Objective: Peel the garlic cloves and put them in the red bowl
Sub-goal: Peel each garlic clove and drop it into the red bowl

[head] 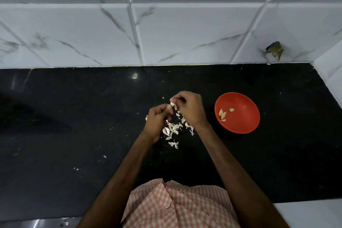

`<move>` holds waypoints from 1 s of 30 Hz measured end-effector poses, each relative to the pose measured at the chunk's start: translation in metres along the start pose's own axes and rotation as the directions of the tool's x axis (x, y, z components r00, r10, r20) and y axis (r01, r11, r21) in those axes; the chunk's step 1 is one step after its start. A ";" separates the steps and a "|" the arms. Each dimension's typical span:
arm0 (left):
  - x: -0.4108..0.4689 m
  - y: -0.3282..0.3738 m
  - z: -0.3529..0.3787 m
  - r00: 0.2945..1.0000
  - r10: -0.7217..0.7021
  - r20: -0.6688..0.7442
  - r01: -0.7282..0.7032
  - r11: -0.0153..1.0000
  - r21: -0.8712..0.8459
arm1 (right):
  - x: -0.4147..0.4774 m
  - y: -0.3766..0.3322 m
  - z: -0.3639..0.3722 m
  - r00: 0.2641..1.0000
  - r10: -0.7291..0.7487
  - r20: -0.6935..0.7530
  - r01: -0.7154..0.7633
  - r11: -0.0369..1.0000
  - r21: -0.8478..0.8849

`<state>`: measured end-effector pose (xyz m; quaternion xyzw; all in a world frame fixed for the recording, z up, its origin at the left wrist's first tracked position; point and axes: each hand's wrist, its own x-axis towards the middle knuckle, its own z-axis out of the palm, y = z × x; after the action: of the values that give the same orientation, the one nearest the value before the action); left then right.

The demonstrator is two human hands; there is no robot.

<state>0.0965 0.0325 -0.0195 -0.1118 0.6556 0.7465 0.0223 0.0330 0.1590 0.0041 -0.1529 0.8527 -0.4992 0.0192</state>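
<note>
So, over the middle of the black counter point(74, 116) the left hand point(157, 122) and right hand point(190, 109) are curled in close together, both pinching the same garlic clove point(173, 104) at the fingertips. Right under them there's a loose pile of papery skins point(172, 129). The red bowl point(244, 122) sits off toward the counter's right end, clear of the hands, with a few peeled cloves point(222, 114) inside on its left side.
</note>
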 end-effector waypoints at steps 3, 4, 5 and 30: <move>-0.004 -0.003 0.001 0.993 -0.111 0.027 0.114 0.981 -0.159 | -0.001 0.002 -0.002 0.951 0.264 0.159 -0.305 0.875 0.375; -0.005 -0.005 0.001 0.990 -0.137 0.027 0.140 0.975 -0.174 | -0.002 0.003 -0.003 0.933 0.290 0.211 -0.355 0.833 0.425; -0.006 -0.006 0.002 0.987 -0.160 0.022 0.161 0.972 -0.173 | -0.001 0.003 -0.004 0.943 0.265 0.200 -0.324 0.867 0.380; 0.005 -0.004 0.002 0.976 0.162 -0.149 -0.119 0.958 0.261 | -0.017 0.013 0.002 0.950 0.304 -0.069 -0.271 0.915 0.299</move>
<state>0.0916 0.0344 -0.0242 -0.1238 0.7503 0.6453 -0.0724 0.0462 0.1681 -0.0095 0.0071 0.7844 -0.6167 0.0656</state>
